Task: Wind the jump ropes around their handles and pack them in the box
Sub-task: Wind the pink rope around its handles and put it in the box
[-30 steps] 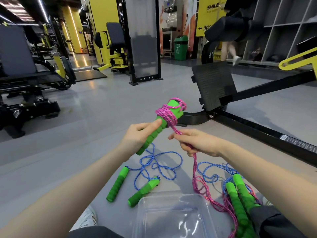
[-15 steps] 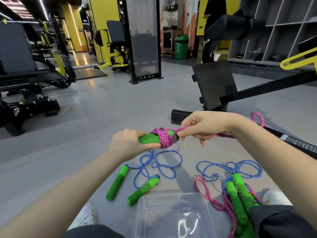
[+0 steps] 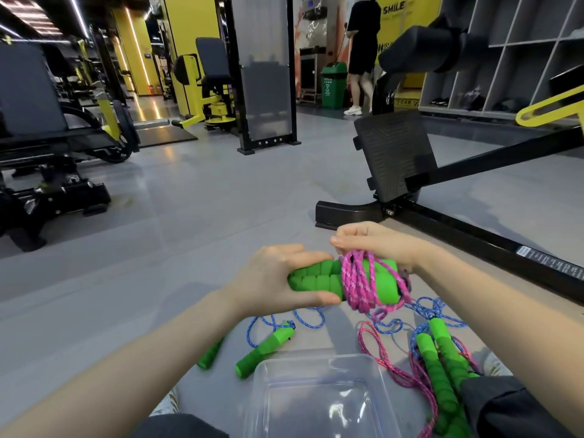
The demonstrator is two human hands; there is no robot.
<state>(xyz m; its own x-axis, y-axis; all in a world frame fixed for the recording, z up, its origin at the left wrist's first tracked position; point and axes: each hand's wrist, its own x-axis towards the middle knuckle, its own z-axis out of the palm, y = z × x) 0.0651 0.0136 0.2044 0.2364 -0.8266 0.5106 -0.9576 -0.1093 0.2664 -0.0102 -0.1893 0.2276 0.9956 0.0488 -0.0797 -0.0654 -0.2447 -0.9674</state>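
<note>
Two green foam handles (image 3: 319, 277) lie pressed together in my left hand (image 3: 278, 279), now level at mid-frame where a second ago they tilted up. My right hand (image 3: 376, 245) has come over the top, pinching the pink braided rope (image 3: 357, 282), and several loose coils now ring the handles. More pink rope trails down the lower right, so I judge the winding partly done. The clear plastic box (image 3: 322, 396) sits empty at the bottom centre, with the blue rope (image 3: 303, 320) and its handles unwound on the floor.

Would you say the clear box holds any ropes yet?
Empty: the clear box shows only its bare bottom; loose ropes lie on the floor beside it.
</note>
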